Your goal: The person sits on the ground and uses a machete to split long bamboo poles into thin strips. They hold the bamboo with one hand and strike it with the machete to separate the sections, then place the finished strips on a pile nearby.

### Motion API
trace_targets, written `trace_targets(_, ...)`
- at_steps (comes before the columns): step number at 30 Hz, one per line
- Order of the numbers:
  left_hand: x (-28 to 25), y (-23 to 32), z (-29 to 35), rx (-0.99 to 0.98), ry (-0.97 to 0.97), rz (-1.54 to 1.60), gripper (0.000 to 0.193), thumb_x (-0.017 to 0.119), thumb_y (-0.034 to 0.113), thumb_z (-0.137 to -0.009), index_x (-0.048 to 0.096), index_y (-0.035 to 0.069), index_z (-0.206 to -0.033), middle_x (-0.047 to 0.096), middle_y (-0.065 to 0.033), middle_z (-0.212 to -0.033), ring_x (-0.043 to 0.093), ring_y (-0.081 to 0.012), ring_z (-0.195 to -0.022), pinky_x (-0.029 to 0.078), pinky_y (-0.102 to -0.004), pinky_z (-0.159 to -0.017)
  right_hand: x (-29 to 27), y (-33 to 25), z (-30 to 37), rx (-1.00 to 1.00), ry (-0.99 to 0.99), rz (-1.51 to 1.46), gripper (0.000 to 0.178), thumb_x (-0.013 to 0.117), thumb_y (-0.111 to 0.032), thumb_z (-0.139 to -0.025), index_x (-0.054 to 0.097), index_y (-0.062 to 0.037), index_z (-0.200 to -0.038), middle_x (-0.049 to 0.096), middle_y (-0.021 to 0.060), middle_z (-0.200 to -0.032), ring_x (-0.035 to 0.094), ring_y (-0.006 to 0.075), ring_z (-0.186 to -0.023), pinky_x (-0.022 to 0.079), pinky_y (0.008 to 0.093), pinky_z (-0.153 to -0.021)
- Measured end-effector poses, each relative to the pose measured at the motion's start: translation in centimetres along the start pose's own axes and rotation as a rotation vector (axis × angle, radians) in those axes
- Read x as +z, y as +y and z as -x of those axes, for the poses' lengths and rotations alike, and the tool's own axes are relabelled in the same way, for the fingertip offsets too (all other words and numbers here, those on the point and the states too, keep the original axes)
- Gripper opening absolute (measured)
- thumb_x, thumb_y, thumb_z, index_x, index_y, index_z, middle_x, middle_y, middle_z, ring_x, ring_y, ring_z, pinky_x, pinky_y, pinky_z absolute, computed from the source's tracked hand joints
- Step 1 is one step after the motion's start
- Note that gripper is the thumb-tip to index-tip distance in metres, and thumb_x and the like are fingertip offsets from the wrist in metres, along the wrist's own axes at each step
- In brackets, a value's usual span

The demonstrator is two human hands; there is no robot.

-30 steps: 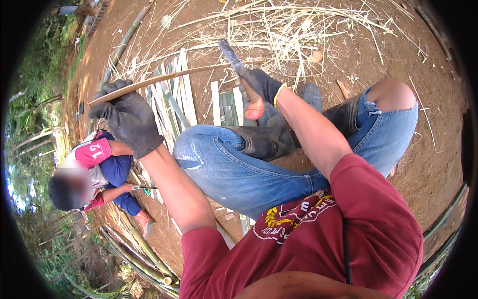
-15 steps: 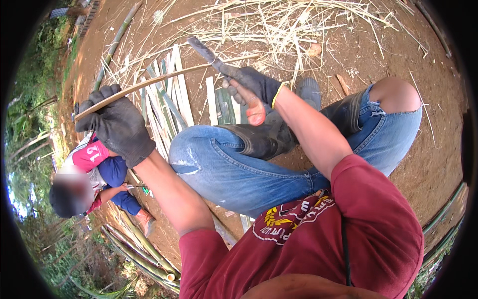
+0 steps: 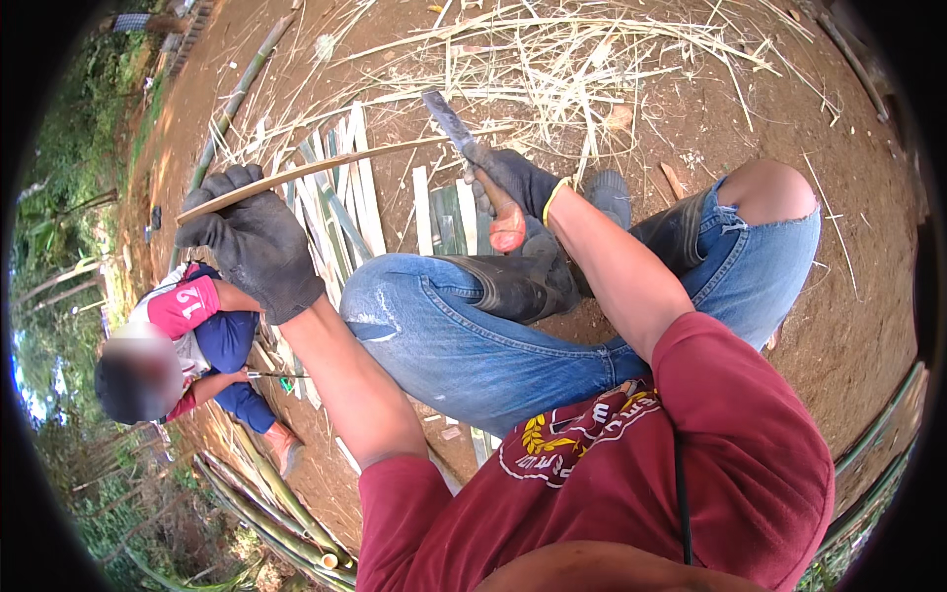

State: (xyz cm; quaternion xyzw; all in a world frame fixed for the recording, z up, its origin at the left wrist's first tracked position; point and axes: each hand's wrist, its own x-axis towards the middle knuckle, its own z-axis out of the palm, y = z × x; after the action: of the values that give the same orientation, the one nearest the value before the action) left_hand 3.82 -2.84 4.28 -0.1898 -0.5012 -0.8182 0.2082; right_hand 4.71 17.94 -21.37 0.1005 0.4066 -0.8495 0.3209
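A dark glove covers my left hand (image 3: 254, 242), closed round the near end of a long, thin bamboo strip (image 3: 340, 160). The strip slants up to the right, bowing slightly. In my gloved right hand (image 3: 523, 183) is a knife (image 3: 452, 122) with a dark, broad blade and a wooden handle, reddish at its butt. Its blade crosses the strip close to the far end; whether it touches cannot be told. Below the strip, flat split bamboo slats (image 3: 370, 187) lie on the ground.
Thin bamboo shavings (image 3: 552, 79) litter the brown soil ahead. My bent legs in jeans (image 3: 473, 355) and dark boots lie below my hands. At left another person (image 3: 187, 345) sits, holding a tool. Bamboo poles (image 3: 271, 503) lie at lower left, another pole (image 3: 237, 94) at upper left.
My right hand and the knife have shifted right along the strip, toward its far end. My left hand has also moved a little right with the strip, still gripping it.
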Motion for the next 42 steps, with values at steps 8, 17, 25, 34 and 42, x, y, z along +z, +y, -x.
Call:
trace_targets(8,-1.5,-0.2,0.0,-0.016,0.104,0.062,0.033,0.067,0.043,-0.086,0.065,0.01,-0.088,0.064,-0.0047,-0.085,0.055,-0.0218,-0.084,0.043,-0.0419,-0.087,4.4,-2.8,2.9,-0.03,0.03,0.045,0.053,0.056,-0.059,-0.09,0.055,-0.0064,-0.083,0.053,0.0023,-0.064,0.049,0.0127,-0.046,0.041,0.029,-0.041)
trace_targets(17,-4.3,0.7,-1.0,-0.043,0.092,0.021,0.031,0.062,0.038,-0.091,0.066,0.008,-0.086,0.063,-0.0064,-0.085,0.055,-0.0238,-0.086,0.046,-0.0374,-0.088,6.0,-3.1,3.1,-0.032,-0.097,0.102,0.054,0.059,-0.058,-0.087,0.055,-0.0039,-0.088,0.054,0.0032,-0.067,0.052,0.0139,-0.052,0.045,0.0303,-0.045)
trace_targets(25,-3.2,0.6,-0.4,-0.05,0.056,-0.005,0.026,0.06,0.039,-0.092,0.069,0.015,-0.092,0.066,-0.0045,-0.087,0.06,-0.0184,-0.085,0.046,-0.0376,-0.088,6.8,-2.2,2.9,-0.237,-0.119,0.196,0.055,0.056,-0.057,-0.089,0.057,-0.0027,-0.086,0.055,0.0041,-0.07,0.056,0.0151,-0.054,0.047,0.0303,-0.046)
trace_targets(34,-4.2,0.8,-0.7,-0.003,0.183,-0.03,0.032,0.066,0.04,-0.088,0.066,0.009,-0.094,0.066,-0.004,-0.094,0.062,-0.0183,-0.091,0.05,-0.0359,-0.089,7.6,-2.8,3.8,-0.129,-0.11,0.127,0.057,0.054,-0.06,-0.089,0.058,-0.0026,-0.088,0.056,0.0052,-0.068,0.056,0.0152,-0.055,0.047,0.0318,-0.048)
trace_targets(42,-5.3,0.7,-0.8,-0.02,0.169,0.013,0.036,0.066,0.035,-0.09,0.061,0.003,-0.105,0.064,-0.0065,-0.105,0.062,-0.0161,-0.096,0.051,-0.0307,-0.091,5.7,-2.7,2.6,-0.202,-0.114,0.124,0.054,0.054,-0.059,-0.09,0.058,-0.0043,-0.088,0.055,0.0052,-0.067,0.054,0.016,-0.049,0.048,0.0309,-0.047)
